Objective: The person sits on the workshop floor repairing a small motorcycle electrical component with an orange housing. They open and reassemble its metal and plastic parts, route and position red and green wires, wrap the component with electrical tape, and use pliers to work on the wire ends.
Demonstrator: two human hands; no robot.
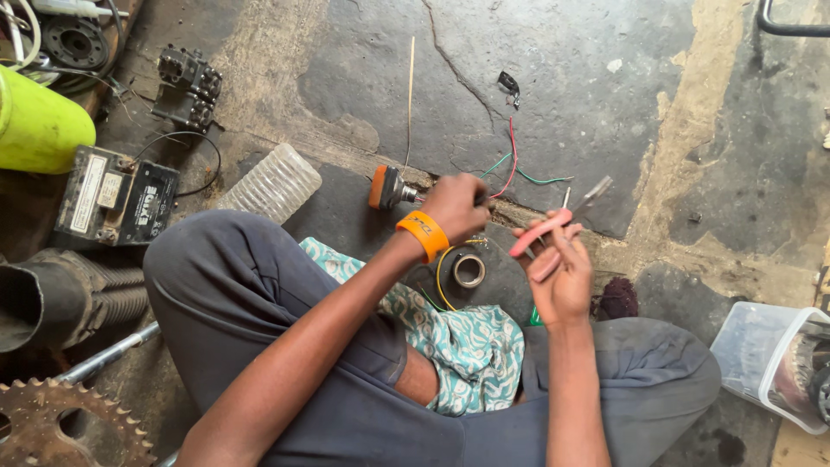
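My right hand (564,275) grips pliers with pink handles (553,227), their metal jaws pointing up and to the right. My left hand (456,204), an orange band on its wrist, is closed around a bundle of red and green wires (512,163) that trail away over the concrete floor. An orange turn-signal lamp (386,187) lies just left of that hand. A roll of tape (469,270) with a yellow wire looped beside it rests on the floor between my arms.
A black battery (114,195) and a clear ribbed bottle (275,182) lie at the left. A black connector block (187,86), a yellow-green container (39,125), a ribbed hose (73,298) and a sprocket (65,428) sit further left. A clear plastic tub (769,359) stands at the right.
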